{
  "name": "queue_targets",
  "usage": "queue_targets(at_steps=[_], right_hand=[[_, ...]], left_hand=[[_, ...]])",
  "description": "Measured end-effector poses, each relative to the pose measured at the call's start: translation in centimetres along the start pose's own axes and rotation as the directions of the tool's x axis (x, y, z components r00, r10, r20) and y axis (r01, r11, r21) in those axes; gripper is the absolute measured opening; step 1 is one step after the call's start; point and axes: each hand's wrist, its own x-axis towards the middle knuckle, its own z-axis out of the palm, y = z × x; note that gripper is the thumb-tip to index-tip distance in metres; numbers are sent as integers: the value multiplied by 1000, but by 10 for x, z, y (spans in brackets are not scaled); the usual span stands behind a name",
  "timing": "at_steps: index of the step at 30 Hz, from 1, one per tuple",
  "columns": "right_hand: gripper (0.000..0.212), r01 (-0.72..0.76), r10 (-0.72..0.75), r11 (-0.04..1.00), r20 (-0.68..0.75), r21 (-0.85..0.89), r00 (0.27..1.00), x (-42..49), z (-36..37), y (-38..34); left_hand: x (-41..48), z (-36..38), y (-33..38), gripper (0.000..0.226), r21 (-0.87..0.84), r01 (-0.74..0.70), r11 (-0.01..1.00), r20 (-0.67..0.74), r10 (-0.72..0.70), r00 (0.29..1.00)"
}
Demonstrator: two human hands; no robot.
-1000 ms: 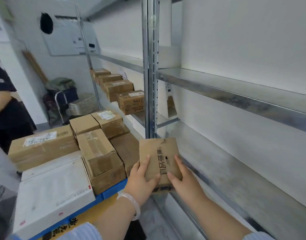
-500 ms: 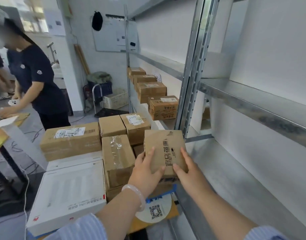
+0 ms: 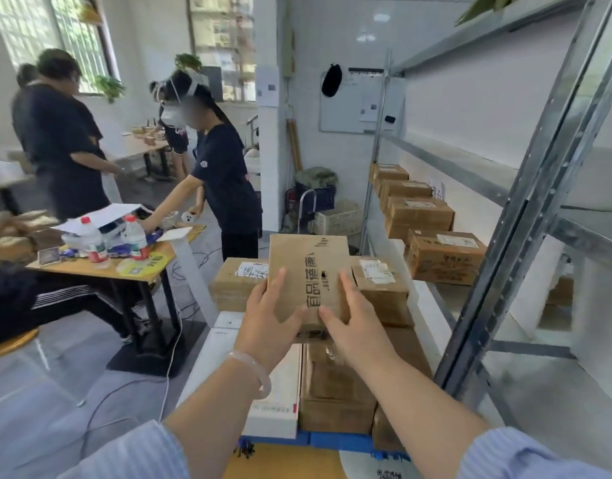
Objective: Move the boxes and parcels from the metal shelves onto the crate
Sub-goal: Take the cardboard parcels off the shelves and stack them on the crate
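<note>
Gripping a small cardboard box (image 3: 308, 271) by its two long edges with left hand (image 3: 266, 316) and right hand (image 3: 353, 323) level and equally near, long axis pointing away, just above the parcels (image 3: 335, 385) stacked on the blue crate (image 3: 332, 439) straight ahead.

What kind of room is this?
Probably a parcel storeroom or sorting room: tall grey metal shelves hold brown cardboard boxes, stacked parcels cover a blue plastic crate, and the left hand and right hand hold a flat brown cardboard parcel.
</note>
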Motion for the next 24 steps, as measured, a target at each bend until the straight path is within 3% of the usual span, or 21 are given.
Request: queue_targets(at_steps=[6,12,21,24], right_hand=[[88,-29,15,997,185,73,983,1,71,-23],[98,-132,130,991,265,-13,955,-16,118,-10],[90,-301,340,935,237,-187,910,-43,143,28],[87,-317,372,911,193,-264,908,-50,148,40]], left_hand=[[-3,-65,-45,69,5,68,998,-54,-67,996],[-19,-80,-98,68,1,200,980,36,-200,979],[-33,-51,-150,64,-17,360,933,243,-345,907],[-35,-41,-158,64,39,351,936,278,-347,895]])
